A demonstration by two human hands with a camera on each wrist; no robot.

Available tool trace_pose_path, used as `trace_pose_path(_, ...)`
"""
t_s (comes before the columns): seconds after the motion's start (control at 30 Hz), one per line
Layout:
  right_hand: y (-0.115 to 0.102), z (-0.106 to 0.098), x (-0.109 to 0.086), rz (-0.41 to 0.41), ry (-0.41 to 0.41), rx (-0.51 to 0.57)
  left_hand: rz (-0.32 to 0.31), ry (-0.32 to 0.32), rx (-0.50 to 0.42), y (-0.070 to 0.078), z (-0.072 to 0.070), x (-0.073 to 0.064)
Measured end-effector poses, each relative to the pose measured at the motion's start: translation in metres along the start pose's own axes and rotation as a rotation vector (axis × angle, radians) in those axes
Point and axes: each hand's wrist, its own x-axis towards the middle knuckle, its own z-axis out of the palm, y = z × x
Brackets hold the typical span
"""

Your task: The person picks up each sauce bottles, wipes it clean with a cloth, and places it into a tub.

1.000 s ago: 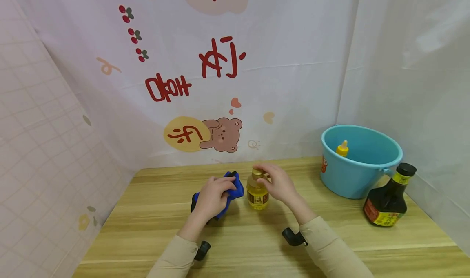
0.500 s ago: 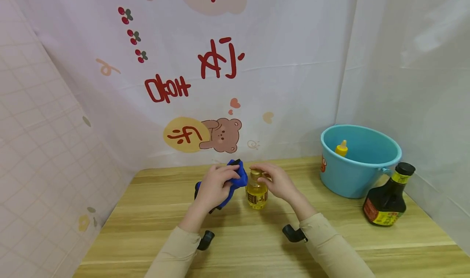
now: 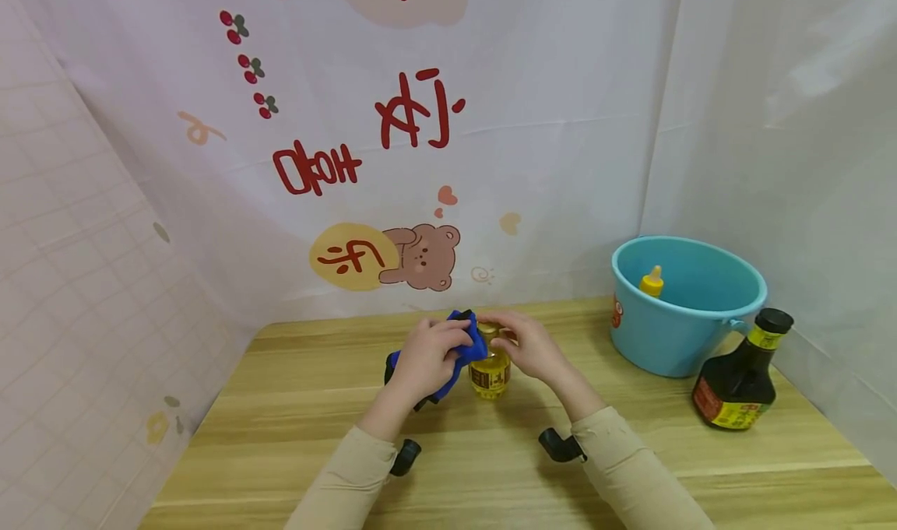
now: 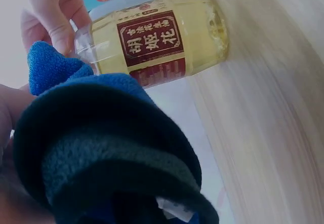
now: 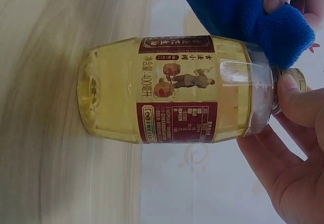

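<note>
Sleeves in beige came in from the near side of the desk, a black fitting under the left wrist and a matching one under the right. Beyond them, the left hand pinched a bunched blue cloth with dark edging between thumb and fingers, its loose folds hanging below the palm. The cloth's front fold lay at the left shoulder of an oil bottle; whether it touched or sat just beside the glass I could not tell. The right hand had its thumb and fingers curled round the bottle's gold cap and neck, so that the yellow body and maroon label sat below the grip, upright, a little short of the desk's far edge. Over by the right edge stood a dark bottle with a black cap. Past it, at the far right corner, was a light blue bucket with a yellow-topped bottle inside. Behind the far edge hung a white curtain printed with a bear.
</note>
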Motion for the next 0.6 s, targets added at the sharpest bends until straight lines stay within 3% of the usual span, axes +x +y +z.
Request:
trace_pose_path(0.3,-0.001,-0.001,0.0,0.025,-0.012,-0.012,0.018,-0.022,0.011,0.002,0.001,-0.009)
trace_pose_path(0.6,-0.001,-0.001,-0.001,0.03,-0.014,0.01,0.004,0.038,-0.024,0.002,0.007,-0.019)
